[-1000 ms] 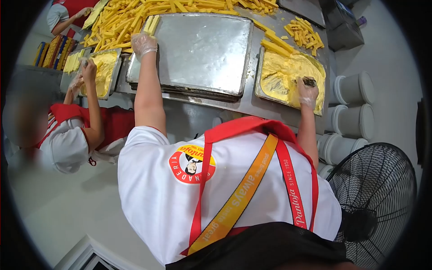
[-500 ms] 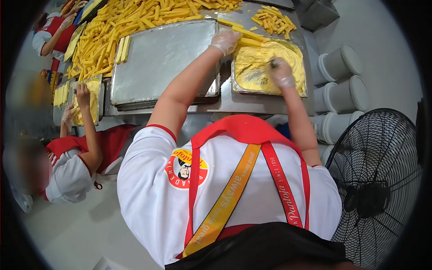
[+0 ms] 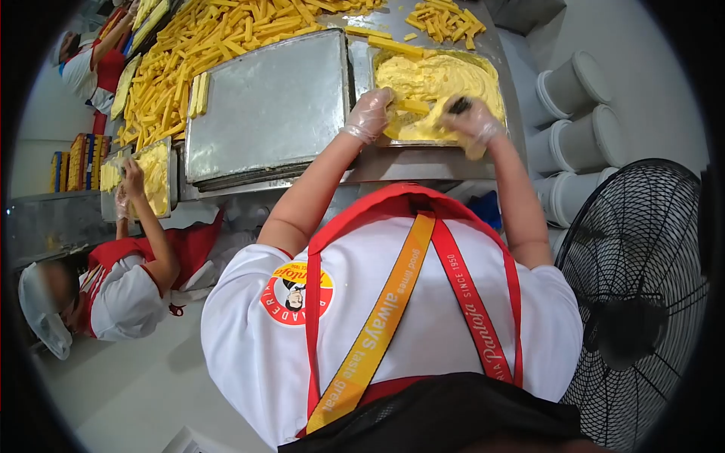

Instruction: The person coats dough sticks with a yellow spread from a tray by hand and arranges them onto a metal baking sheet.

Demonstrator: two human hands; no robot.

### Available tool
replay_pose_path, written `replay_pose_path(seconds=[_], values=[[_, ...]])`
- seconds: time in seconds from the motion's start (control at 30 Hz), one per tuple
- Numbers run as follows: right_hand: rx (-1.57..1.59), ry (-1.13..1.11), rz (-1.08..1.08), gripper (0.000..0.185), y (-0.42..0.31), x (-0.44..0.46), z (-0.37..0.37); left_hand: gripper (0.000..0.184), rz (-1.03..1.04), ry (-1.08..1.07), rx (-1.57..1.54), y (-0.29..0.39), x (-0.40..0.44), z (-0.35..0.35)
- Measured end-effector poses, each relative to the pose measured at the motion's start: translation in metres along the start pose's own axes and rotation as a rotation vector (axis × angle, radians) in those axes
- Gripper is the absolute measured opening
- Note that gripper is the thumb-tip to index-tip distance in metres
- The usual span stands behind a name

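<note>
My left hand (image 3: 370, 115), in a clear plastic glove, is closed on one end of a yellow cake stick (image 3: 412, 106). The stick points right, over the near part of a metal tray (image 3: 423, 143) spread with pale yellow cream (image 3: 430, 74). In my gloved right hand (image 3: 477, 124) is a black-handled spatula (image 3: 459, 106). Its blade is blurred, and cream-coloured matter shows below the hand at the tray's near edge. Another yellow stick (image 3: 396, 47) lies along the tray's far rim.
Stacked metal trays (image 3: 264, 106) stand left of the cream, with two cream-topped sticks (image 3: 199, 94) on their left edge. A large heap of yellow sticks (image 3: 234, 34) and a smaller pile (image 3: 445, 21) lie behind. Co-workers (image 3: 128, 294) are at left; buckets (image 3: 578, 83) and a fan (image 3: 627, 302) at right.
My left hand has come from the tray's far left corner towards me, with a stick in it. My right hand has shifted slightly towards the near edge. The head view has moved a little.
</note>
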State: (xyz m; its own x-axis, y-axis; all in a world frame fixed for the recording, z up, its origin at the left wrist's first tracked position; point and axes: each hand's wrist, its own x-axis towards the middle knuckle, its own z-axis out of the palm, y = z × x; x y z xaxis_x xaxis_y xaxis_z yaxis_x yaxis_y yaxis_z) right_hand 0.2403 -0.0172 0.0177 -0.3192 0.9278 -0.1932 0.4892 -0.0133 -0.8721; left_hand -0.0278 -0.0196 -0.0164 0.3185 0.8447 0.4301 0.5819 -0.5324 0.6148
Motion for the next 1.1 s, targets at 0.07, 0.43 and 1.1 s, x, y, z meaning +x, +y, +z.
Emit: replay_pose_path(seconds=[0.07,0.43,1.1], values=[[-0.251,0.284,0.124,0.027,-0.002,0.011,-0.02,0.011,-0.036,0.019,-0.003,0.001,-0.006,0.005],[0.167,0.398,0.138,0.037,0.015,0.041,0.003,0.038,-0.136,0.024,-0.013,0.011,-0.003,0.003],[-0.183,0.34,0.017,0.035,-0.006,0.024,0.01,0.033,-0.506,-0.045,0.069,0.01,-0.001,-0.002]])
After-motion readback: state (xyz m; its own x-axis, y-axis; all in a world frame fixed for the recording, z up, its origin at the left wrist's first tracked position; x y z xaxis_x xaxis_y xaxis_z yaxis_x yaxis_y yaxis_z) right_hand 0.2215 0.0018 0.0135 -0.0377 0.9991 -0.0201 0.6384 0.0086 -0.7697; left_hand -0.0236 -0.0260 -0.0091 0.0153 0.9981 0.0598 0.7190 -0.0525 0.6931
